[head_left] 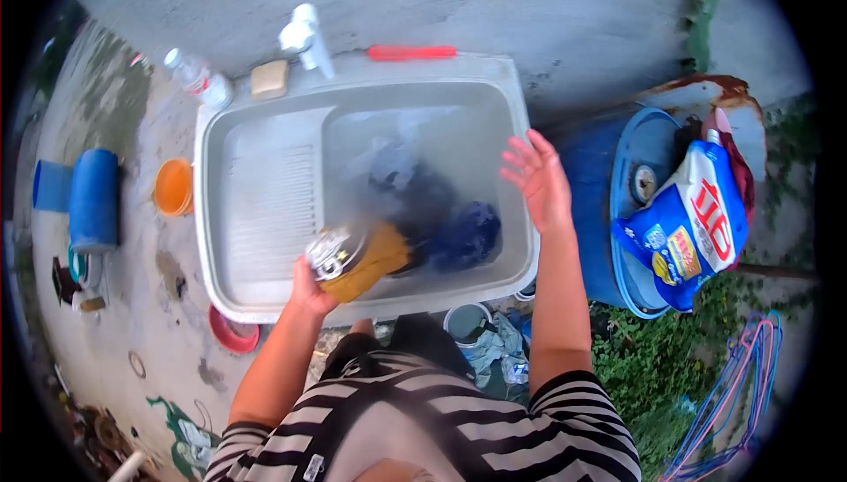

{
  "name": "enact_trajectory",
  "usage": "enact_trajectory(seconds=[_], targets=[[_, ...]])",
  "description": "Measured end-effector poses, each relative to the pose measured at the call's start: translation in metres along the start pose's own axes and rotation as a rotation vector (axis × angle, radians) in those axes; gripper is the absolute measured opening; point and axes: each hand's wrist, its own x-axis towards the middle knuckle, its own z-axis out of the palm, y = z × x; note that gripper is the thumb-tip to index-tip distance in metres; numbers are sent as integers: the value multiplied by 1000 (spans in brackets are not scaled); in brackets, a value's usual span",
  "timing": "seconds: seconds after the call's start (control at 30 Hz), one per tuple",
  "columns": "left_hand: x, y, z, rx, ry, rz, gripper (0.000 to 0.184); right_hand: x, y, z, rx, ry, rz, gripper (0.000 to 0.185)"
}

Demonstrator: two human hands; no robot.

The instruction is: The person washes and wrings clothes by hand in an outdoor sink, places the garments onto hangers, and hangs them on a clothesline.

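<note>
My left hand (313,288) grips a brown cloth (366,261) with a white and black printed patch, at the lower middle of the grey sink (212,292). Over the sink's right rim, my right hand (538,182) is raised with its fingers apart and nothing in it. Cloudy water fills the basin. Dark blue cloth (468,235) lies in it at the right, and a paler cloth (388,163) is further back. The washboard slope (265,191) is on the left side of the sink.
A faucet (304,37), soap bar (269,79), plastic bottle (198,79) and red stick (412,52) are along the back rim. A detergent bag (697,217) rests on a blue barrel (587,209) at right. An orange bucket (174,186) stands left; hangers (732,394) lie lower right.
</note>
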Motion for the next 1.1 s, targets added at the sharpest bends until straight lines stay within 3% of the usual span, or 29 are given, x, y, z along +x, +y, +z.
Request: enact_trajectory(seconds=[0.07, 0.13, 0.17, 0.2, 0.27, 0.37, 0.47, 0.5, 0.6, 0.63, 0.73, 0.77, 0.87, 0.9, 1.0, 1.03, 1.1], targets=[[1, -5, 14, -20, -92, -54, 52, -24, 41, 40, 17, -138, 201, 94], [4, -12, 30, -8, -50, -52, 51, -51, 77, 83, 151, -259, 424, 118], [6, -15, 35, -4, -52, -30, 48, -60, 94, 104, 310, -328, 366, 122], [10, -18, 35, -9, -42, -32, 45, -67, 89, 133, 418, -301, 309, 106], [-2, -20, 60, 22, -235, -91, 44, -60, 81, 162, 642, -225, 279, 79], [-9, -12, 64, 78, -259, -97, 47, -41, 48, 177, 459, -276, 155, 53], [-32, -4, 82, -52, -397, -181, 57, -42, 17, 194, 131, -365, -30, 46], [-31, -2, 81, -17, -506, -198, 72, -45, 6, 203, -23, -380, -117, 37], [-22, 3, 78, 100, -489, -213, 84, -49, -25, 223, -458, -591, -592, 32], [-29, 3, 83, 249, -416, -147, 83, -51, -35, 235, -556, -593, -739, 31], [-35, 10, 85, 54, -575, -224, 78, -59, -41, 246, -647, -631, -897, 30], [-42, 10, 92, 44, -529, -209, 63, -61, -39, 247, -625, -635, -912, 26], [-20, 15, 66, -3, -513, -140, 45, -68, -29, 251, -466, -519, -852, 26], [-44, 14, 98, -14, -399, -40, 29, -69, -20, 244, -387, -406, -756, 24], [-42, 13, 122, 325, -45, 499, 19, -68, 10, 253, 120, 69, -337, 27], [-40, 11, 131, 389, -89, 681, 19, -65, 17, 256, 275, 176, -202, 29], [-35, 17, 131, 900, -119, 1032, 19, -52, 44, 245, 381, 245, 64, 29]])
